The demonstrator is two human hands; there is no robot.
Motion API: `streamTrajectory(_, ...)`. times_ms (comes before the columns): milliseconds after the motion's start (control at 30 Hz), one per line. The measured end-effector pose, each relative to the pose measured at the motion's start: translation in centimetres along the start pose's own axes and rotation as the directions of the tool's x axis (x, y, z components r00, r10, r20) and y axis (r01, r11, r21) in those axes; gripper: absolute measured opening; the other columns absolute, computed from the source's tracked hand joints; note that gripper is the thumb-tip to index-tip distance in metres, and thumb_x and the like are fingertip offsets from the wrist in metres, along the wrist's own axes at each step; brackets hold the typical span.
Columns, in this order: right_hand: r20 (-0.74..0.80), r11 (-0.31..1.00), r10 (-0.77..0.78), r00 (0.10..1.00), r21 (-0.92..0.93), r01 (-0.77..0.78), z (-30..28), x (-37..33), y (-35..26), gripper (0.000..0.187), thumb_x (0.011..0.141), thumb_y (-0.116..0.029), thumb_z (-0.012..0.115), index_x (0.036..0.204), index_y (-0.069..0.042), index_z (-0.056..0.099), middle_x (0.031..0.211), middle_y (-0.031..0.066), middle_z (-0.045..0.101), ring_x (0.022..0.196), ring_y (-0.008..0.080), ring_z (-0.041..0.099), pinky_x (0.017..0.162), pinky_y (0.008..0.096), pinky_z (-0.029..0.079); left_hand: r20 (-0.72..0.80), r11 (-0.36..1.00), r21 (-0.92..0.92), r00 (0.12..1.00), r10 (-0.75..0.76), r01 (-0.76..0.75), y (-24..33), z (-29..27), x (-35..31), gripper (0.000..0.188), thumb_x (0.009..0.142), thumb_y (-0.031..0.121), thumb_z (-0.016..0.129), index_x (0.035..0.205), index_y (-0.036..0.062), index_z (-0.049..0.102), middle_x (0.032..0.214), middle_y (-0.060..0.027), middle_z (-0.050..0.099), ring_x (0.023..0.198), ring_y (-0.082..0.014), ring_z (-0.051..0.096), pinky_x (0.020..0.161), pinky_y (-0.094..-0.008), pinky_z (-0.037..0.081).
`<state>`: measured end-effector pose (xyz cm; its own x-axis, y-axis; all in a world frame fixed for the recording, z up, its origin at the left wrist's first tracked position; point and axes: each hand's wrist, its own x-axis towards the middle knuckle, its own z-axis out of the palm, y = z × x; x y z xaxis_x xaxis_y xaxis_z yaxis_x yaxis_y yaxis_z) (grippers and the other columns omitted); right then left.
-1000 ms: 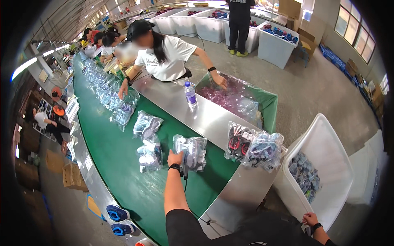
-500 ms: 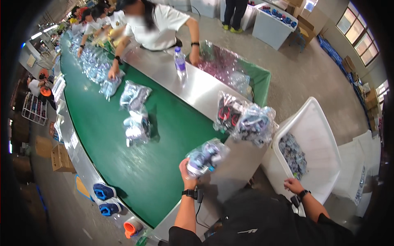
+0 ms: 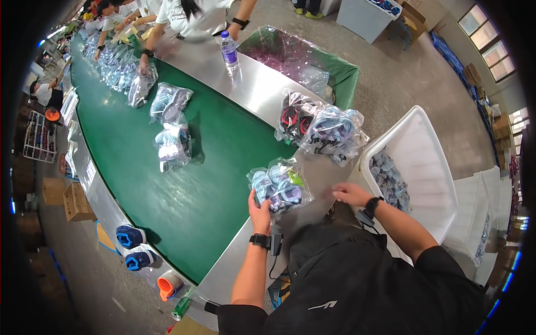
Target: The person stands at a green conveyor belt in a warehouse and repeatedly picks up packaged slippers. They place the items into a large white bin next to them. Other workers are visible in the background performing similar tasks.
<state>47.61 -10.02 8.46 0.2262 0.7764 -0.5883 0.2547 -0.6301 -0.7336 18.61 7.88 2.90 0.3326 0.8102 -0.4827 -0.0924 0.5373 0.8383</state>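
A clear plastic bag with a pair of blue and purple shoes (image 3: 279,187) is gripped at its near left edge by my left hand (image 3: 259,216), over the metal end of the belt. My right hand (image 3: 353,194) is just right of that bag, between it and the white bin (image 3: 427,178). Its fingers are pinched together; whatever they hold, if anything, is too small to make out. Beyond the bag lie another bag of bluish shoes (image 3: 333,129) and a bag of black and red shoes (image 3: 291,116).
More bagged shoes (image 3: 172,146) lie on the green belt (image 3: 212,195). Small grey-blue packets (image 3: 389,178) fill the bin's bottom. A bottle (image 3: 229,50) stands on the metal ledge. Blue shoes (image 3: 130,237), an orange-rimmed cup (image 3: 167,286) and a can (image 3: 181,307) line the near left edge. Co-workers reach across the far side.
My right hand has moved left, away from the bin and toward the held bag. The bag in my left hand has turned more upright, its shoes facing me. The whole view has shifted with my head.
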Motion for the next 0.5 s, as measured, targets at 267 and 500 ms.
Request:
streamTrajectory(267,0.186,0.859,0.236,0.954,0.42,-0.294,3.0,4.0,-10.5,0.068,0.09,-0.034,0.065,0.142,-0.002,0.036,0.127,0.0098,0.056,0.11,0.0203,0.056,0.091,0.0356,0.049,0.132,0.934,-0.203,0.954,-0.271,0.293,2.4,2.3,-2.6,0.069,0.088,0.009,0.06,0.147,0.0055,0.023,0.113,-0.0153,0.058,0.089,-0.0174,0.062,0.069,-0.0292,0.054)
streamTrajectory(500,0.088,0.959,0.068,0.994,0.268,-0.09,4.7,4.6,-5.0,0.072,0.077,-0.023,0.078,0.134,0.005,0.043,0.118,0.0129,0.061,0.106,0.0191,0.059,0.094,0.0327,0.046,0.323,0.65,0.735,0.942,-0.086,-0.193,2.1,-4.2,1.0,0.056,0.083,0.03,0.073,0.128,0.0003,0.055,0.107,-0.0151,0.064,0.094,-0.0192,0.06,0.08,-0.0342,0.051)
